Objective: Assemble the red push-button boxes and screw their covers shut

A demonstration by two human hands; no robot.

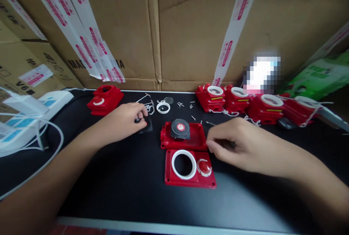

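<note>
My left hand [128, 116] is curled over a small black square part [147, 125] with a red spot, its fingertips on it and partly covering it. The fingers of my right hand [234, 140] are bent, with thumb and fingertips at the right edge of an open red housing [197, 141]. Inside that housing, at its left, sits a black square piece with a round disc [180, 127] bearing a red and white emblem. Just in front lies the red cover [169, 178], with a white ring [174, 167] around its hole and a red dome [204, 167].
Behind are a loose white ring [163, 108], a clear disc [168, 100] and several screws [180, 104]. A red housing [105, 99] stands at left, several assembled red units [211, 98] at right. A white power strip [35, 113] with cables lies far left; cardboard boxes [185, 27] wall the back.
</note>
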